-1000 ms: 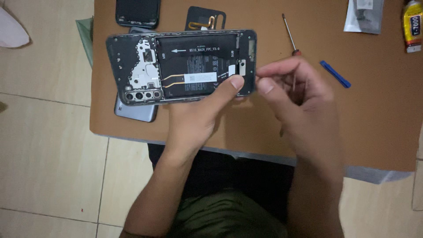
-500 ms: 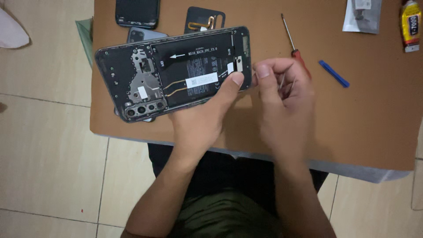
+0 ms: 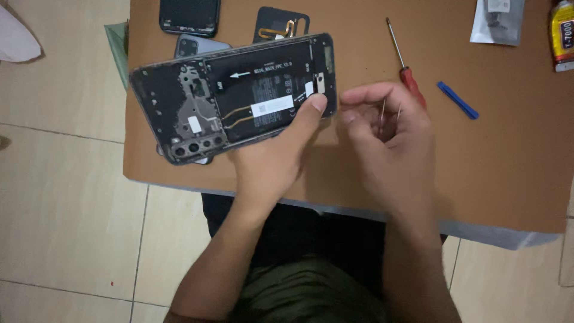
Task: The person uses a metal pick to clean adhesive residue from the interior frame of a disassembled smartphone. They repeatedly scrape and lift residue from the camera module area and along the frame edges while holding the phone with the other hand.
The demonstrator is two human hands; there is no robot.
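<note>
My left hand (image 3: 275, 157) grips an opened phone (image 3: 239, 98) from below and holds it tilted above the brown board (image 3: 508, 167), with the thumb tip on its right end. The phone's back is off, showing a black battery, thin orange cables and a row of camera lenses at the lower left. My right hand (image 3: 397, 149) hovers just right of the phone, apart from it, fingers curled around thin metal tweezers (image 3: 382, 113) whose prongs show between the fingers.
A red-handled screwdriver (image 3: 406, 69) and a blue pry tool (image 3: 457, 100) lie right of the hands. A glue tube (image 3: 562, 33) and a grey packet (image 3: 496, 21) sit at the far right. Behind the phone lie a black phone (image 3: 190, 15), a grey back cover (image 3: 197, 45) and a black part (image 3: 281, 24).
The phone has tilted so its left end dips lower. My right hand has drawn back from the phone's right edge, leaving a small gap.
</note>
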